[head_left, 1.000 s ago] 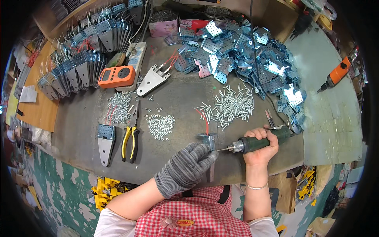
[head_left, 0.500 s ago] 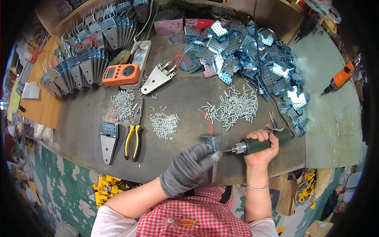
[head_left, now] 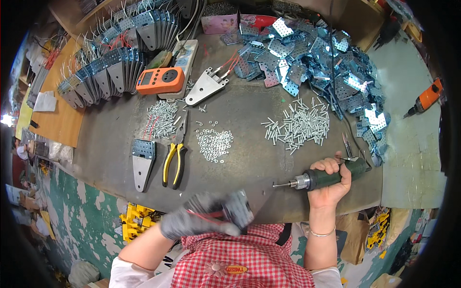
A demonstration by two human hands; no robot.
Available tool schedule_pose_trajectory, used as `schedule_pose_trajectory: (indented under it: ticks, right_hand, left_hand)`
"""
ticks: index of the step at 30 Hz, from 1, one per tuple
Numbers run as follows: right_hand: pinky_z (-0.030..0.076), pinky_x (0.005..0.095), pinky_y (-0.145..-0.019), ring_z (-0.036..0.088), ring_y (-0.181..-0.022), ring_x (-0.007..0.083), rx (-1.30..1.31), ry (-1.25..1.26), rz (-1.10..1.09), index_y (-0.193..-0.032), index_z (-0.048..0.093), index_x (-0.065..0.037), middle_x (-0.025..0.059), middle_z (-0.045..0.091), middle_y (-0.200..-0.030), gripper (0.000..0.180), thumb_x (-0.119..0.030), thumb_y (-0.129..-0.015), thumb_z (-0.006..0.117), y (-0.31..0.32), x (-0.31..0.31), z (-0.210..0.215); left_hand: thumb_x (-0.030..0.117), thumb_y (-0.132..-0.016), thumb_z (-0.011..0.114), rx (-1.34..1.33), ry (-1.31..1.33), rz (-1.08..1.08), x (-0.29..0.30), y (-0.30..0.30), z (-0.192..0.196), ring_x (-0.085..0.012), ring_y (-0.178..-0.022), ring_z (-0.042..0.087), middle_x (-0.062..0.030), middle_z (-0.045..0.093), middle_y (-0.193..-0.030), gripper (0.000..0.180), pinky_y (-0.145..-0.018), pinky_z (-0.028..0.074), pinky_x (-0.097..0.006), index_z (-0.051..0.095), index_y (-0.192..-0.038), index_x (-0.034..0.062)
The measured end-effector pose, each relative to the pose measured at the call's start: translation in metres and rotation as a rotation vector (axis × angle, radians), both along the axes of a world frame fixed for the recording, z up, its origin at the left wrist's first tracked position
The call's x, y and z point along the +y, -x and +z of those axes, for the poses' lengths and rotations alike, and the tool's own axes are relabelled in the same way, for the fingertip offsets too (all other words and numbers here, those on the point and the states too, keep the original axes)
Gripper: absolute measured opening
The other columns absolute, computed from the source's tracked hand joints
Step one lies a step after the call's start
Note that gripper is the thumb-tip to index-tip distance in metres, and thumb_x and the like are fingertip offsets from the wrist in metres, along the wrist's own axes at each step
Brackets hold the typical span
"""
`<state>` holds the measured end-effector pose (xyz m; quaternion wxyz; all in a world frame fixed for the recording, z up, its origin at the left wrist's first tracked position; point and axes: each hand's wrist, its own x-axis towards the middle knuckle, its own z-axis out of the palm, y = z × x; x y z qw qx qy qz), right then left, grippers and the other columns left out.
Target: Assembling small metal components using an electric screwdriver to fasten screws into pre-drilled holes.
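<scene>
In its grey knit glove, my left hand (head_left: 194, 218) is closed round a metal bracket assembly (head_left: 238, 209) close to the apron. Motion smears the piece; a blue perforated part, a grey plate pointing right and red wires running across the glove can be made out. My right hand (head_left: 330, 192) grips a dark green electric screwdriver (head_left: 319, 179), its bit pointing left, apart from the bracket assembly. A finished-looking bracket piece (head_left: 143, 163) lies at the left beside yellow-black pliers (head_left: 175, 161).
Small nuts (head_left: 214, 145) and screws (head_left: 302, 126) lie in heaps on the grey table. Blue perforated plates (head_left: 307, 62) are piled at the back right. An orange meter (head_left: 160, 80) stands near rows of assembled brackets (head_left: 101, 77). A black cord (head_left: 332, 62) hangs at the right.
My left hand has moved left and toward me, turning the bracket assembly so its plate points right. The screwdriver bit is now apart from it. The whole view has shifted slightly.
</scene>
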<state>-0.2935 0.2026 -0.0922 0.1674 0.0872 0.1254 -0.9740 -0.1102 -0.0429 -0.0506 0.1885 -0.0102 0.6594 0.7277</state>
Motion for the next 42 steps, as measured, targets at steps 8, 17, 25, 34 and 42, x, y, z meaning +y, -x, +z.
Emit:
schedule_pose_trajectory:
  ticks: [8, 17, 25, 34, 42]
  right_hand:
    - [0.043, 0.0349, -0.076, 0.046, -0.068, 0.0135, 0.012, -0.024, 0.0, -0.111, 0.058, -0.009, -0.0007, 0.049, -0.075, 0.032, -0.013, -0.08, 0.063, -0.004, -0.024, 0.002]
    - [0.043, 0.0366, -0.076, 0.047, -0.068, 0.0157, 0.008, -0.039, 0.002, -0.109, 0.059, -0.009, 0.001, 0.049, -0.074, 0.031, -0.013, -0.079, 0.064, -0.007, -0.026, 0.005]
    - [0.043, 0.0338, -0.074, 0.049, -0.067, 0.0142, -0.005, 0.047, 0.006, -0.105, 0.061, -0.01, 0.0004, 0.053, -0.073, 0.028, -0.012, -0.077, 0.065, -0.012, -0.013, 0.0]
    - [0.043, 0.032, -0.073, 0.049, -0.066, 0.0127, 0.023, -0.028, -0.022, -0.101, 0.062, -0.01, -0.0005, 0.054, -0.072, 0.023, -0.012, -0.078, 0.065, -0.02, 0.0, 0.003]
    - [0.042, 0.032, -0.072, 0.046, -0.064, 0.012, 0.023, -0.045, -0.04, -0.1, 0.06, -0.01, -0.0013, 0.05, -0.07, 0.022, -0.011, -0.079, 0.062, -0.022, -0.001, 0.013]
  left_hand:
    - [0.023, -0.084, 0.066, 0.318, 0.996, -0.07, 0.039, 0.015, -0.005, -0.0337, -0.086, 0.064, -0.0136, 0.064, -0.102, 0.032, -0.077, 0.053, -0.043, 0.061, -0.111, 0.007]
    - [0.014, -0.079, 0.06, 0.531, 1.688, -0.258, -0.024, 0.059, -0.008, -0.0297, -0.087, 0.059, -0.0155, 0.06, -0.093, 0.023, -0.075, 0.051, -0.039, 0.062, -0.099, 0.0032]
    - [0.011, -0.084, 0.073, 0.224, 0.478, 0.326, 0.017, 0.023, -0.024, -0.0155, -0.077, 0.063, -0.0061, 0.063, -0.085, 0.025, -0.069, 0.052, -0.03, 0.062, -0.105, 0.0021]
    - [0.008, -0.094, 0.064, 0.058, -0.039, 0.592, 0.056, 0.015, -0.033, -0.0067, -0.085, 0.061, -0.0023, 0.066, -0.095, 0.016, -0.075, 0.052, -0.023, 0.061, -0.108, 0.0021]
    - [0.005, -0.09, 0.067, 0.177, -0.039, 0.574, 0.055, 0.018, -0.034, -0.011, -0.088, 0.062, -0.0062, 0.066, -0.099, 0.017, -0.074, 0.053, -0.027, 0.063, -0.106, 0.003]
